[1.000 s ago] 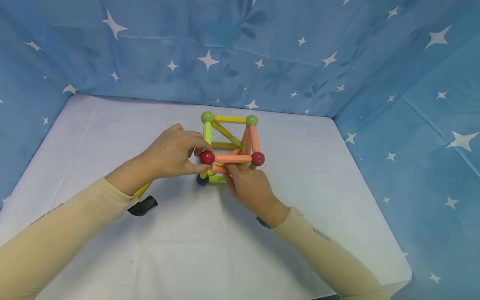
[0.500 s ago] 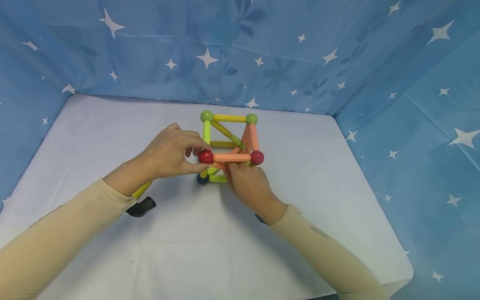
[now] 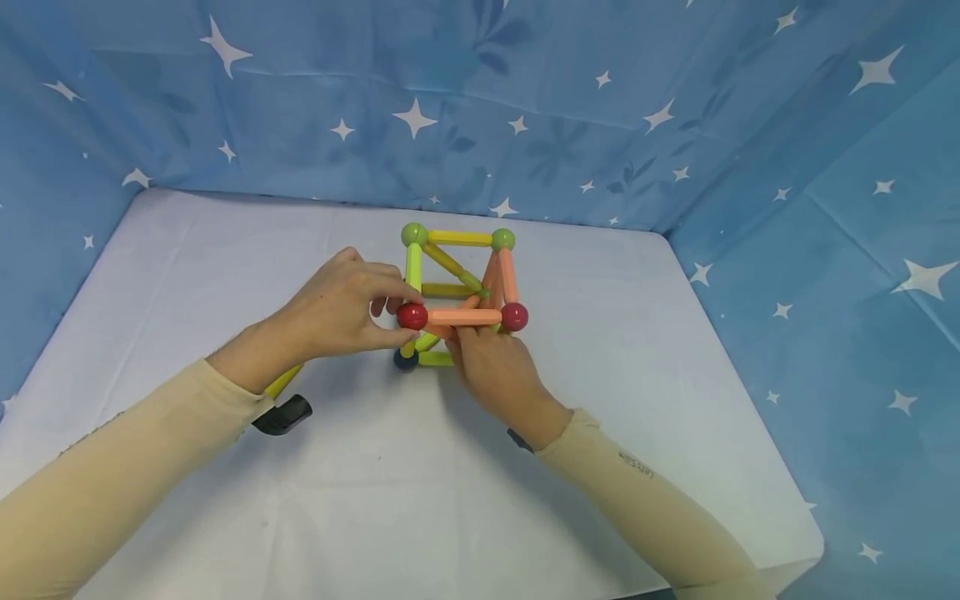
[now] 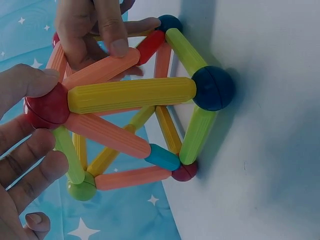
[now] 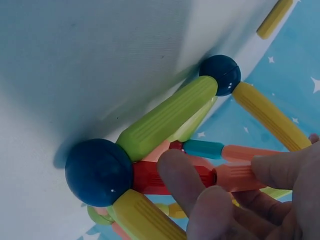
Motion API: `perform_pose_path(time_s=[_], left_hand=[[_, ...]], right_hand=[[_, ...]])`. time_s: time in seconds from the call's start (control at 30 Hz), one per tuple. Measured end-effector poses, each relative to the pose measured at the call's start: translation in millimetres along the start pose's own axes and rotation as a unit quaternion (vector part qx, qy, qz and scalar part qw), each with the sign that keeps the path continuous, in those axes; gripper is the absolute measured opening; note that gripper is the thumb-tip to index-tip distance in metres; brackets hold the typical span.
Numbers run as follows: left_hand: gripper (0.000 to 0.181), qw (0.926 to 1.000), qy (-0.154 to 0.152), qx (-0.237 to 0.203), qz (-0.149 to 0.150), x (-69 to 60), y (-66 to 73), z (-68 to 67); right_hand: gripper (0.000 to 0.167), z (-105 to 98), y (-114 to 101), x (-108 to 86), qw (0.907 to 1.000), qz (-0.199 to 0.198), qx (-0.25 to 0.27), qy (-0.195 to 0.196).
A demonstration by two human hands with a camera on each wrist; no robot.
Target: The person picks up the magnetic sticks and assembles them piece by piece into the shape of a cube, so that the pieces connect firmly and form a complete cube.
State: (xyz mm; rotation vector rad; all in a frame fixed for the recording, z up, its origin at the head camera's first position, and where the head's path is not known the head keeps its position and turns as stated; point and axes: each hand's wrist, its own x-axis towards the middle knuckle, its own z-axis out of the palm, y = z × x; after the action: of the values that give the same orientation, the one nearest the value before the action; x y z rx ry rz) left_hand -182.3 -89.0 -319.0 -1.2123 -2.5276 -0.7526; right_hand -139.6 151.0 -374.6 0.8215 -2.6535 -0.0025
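A cube-like frame of magnetic sticks and balls stands on the table. In the head view my left hand point(image 3: 337, 308) pinches the red ball point(image 3: 412, 316) at its upper front left corner, thumb below and fingertips above. A yellow stick point(image 4: 132, 95) runs from that ball down to a navy ball point(image 4: 214, 88). My right hand point(image 3: 498, 375) reaches in under the top front salmon stick point(image 3: 465, 317). In the right wrist view it pinches a salmon stick point(image 5: 235, 176), joined end to end with a red stick point(image 5: 147, 177) that meets another navy ball point(image 5: 97, 172).
A yellow stick point(image 3: 281, 382) lies partly hidden by my left sleeve, beside a black curved piece point(image 3: 283, 415). The white-covered table point(image 3: 645, 350) extends around the frame. A blue star-patterned curtain point(image 3: 555, 100) hangs behind it and along the sides.
The salmon stick in my right hand has tilted up slightly, and my right fingertips have slipped further behind the top front stick. My left hand keeps its pinch on the red ball.
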Motion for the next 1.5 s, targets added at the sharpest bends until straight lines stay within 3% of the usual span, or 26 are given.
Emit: perform_pose_path(time_s=[0.23, 0.6, 0.97, 1.3, 1.5], left_hand=[[0.028, 1.0, -0.006, 0.002, -0.006, -0.6, 0.0, -0.1], [0.027, 1.0, -0.003, 0.004, 0.0, -1.1, 0.0, -0.4], [0.026, 1.0, -0.004, 0.001, 0.002, -1.6, -0.3, 0.6], [0.027, 0.9999, -0.014, 0.004, -0.005, -1.0, 0.3, -1.3], [0.028, 0.9998, -0.018, 0.003, -0.008, -0.4, 1.9, -1.8]], right_hand=[[0.061, 0, 1, 0.3, 0.9996, 0.013, 0.014, -0.023], [0.049, 2, 4, -1.1, 0.9999, 0.008, 0.012, 0.004], [0.048, -3, 6, -4.9, 0.9977, 0.036, 0.057, 0.009], [0.052, 0, 11, -7.8, 0.9977, 0.024, 0.064, 0.0], [0.042, 0, 11, -10.3, 0.9982, 0.01, 0.059, 0.001]])
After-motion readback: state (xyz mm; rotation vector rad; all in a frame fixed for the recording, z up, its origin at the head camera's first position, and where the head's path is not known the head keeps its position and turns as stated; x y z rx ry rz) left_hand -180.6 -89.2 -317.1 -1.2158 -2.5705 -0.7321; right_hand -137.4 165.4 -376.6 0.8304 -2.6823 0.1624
